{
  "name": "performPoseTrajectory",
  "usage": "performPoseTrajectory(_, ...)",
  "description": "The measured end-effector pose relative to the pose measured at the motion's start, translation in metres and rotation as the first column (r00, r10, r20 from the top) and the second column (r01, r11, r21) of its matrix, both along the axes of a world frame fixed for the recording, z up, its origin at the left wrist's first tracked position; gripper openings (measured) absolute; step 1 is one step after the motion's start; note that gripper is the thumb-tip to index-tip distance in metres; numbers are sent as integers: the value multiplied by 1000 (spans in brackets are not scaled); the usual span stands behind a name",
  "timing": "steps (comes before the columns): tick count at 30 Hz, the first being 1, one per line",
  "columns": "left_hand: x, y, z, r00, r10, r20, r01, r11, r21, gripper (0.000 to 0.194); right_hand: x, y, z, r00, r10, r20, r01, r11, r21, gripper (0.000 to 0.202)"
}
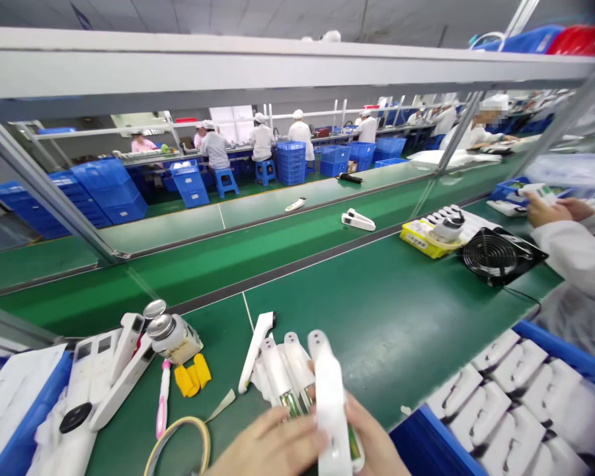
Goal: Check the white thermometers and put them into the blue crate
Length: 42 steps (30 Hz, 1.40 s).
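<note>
In front of me is a white handheld thermometer (330,396), held upright, with a strip of green circuit board showing at its lower right side. My right hand (374,439) wraps it from the right and behind. The fingers of my left hand (272,446) press against its lower front from the left, slightly blurred. Just behind my left hand lie white thermometer housings (276,369) with green boards exposed at their lower ends. Another white thermometer (258,347) with a black tip lies to their left.
Left are a metal-capped bottle (174,340), yellow finger cots (193,375), a pink-white tool (163,400), a tape roll (204,439) and stacked white devices (82,370). A blue crate (439,436) of white devices stands right, near a co-worker's sleeve (570,254) and a black fan (496,254). A green conveyor (203,254) crosses ahead.
</note>
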<state>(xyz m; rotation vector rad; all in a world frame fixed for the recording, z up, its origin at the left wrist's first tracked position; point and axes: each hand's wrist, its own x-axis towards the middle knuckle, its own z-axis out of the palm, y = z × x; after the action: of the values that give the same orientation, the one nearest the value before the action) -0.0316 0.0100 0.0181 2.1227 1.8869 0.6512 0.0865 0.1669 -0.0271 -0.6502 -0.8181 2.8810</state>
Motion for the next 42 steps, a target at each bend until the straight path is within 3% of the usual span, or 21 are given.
performPoseTrajectory(2,-8,5,9,971,31,-235,-25,999,32,41,0,19,0,994,-108,-11,108,994,-28,38)
performPoseTrajectory(4,-18,12,10,931,28,-364,-29,1000,5,38,-3,37,-2,979,-201,-43,197,976,-89,38)
performPoseTrajectory(7,-37,28,4,919,100,-383,-130,990,-55,38,-6,55,-11,951,-304,-54,293,943,-155,35)
performPoseTrajectory(10,-54,52,-3,896,246,-369,-309,943,-123,41,-7,61,-24,955,-296,-22,290,945,-151,33)
performPoseTrajectory(13,-68,78,-8,876,282,-391,-382,901,-206,49,-7,61,-34,956,-294,20,295,949,-108,37)
performPoseTrajectory(18,-83,101,-15,887,221,-404,-338,909,-244,31,-10,57,-35,944,-330,26,331,944,-18,45)
performPoseTrajectory(28,-69,95,-21,838,183,-515,-316,931,-183,35,-11,53,-29,956,-291,22,292,957,-4,47)
performPoseTrajectory(34,-58,93,-20,886,13,-464,-79,989,-125,37,-11,53,-28,956,-293,9,292,955,42,39)
performPoseTrajectory(37,-57,91,-12,891,-19,-453,-18,997,-77,32,-11,52,-26,955,-297,0,297,955,23,35)
performPoseTrajectory(40,-69,95,6,886,28,-462,-59,997,-53,29,-9,61,-21,963,-267,22,267,964,11,31)
performPoseTrajectory(42,-85,105,20,866,63,-495,-93,995,-37,28,-6,76,-16,958,-280,63,276,959,72,32)
